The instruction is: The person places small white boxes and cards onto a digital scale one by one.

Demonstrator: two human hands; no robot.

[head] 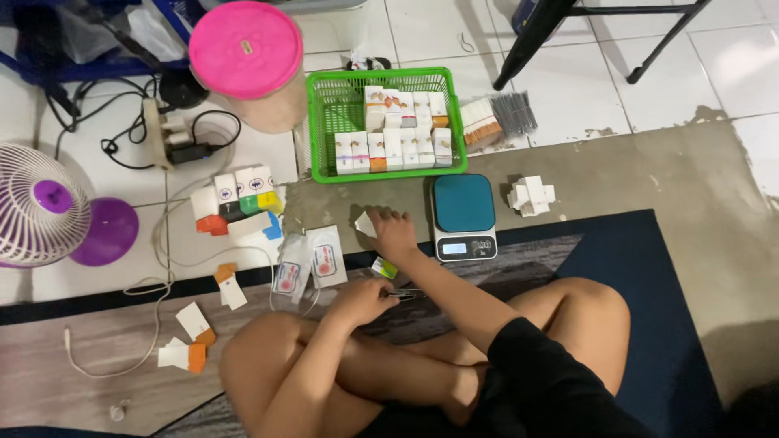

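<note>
Here we hold a white folded carton (367,223) in our right hand (395,233), our left hand (365,298) pinching a dark clip (403,294); scale (463,216) just right, open floor (698,186) beyond.

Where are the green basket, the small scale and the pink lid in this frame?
green basket (318,122), head view, on its left wall.
small scale (463,203), head view, middle of its teal weighing plate.
pink lid (246,49), head view, centre of the round top.

One head-worn camera looks steeply down, close above lap and floor (714,211).
</note>
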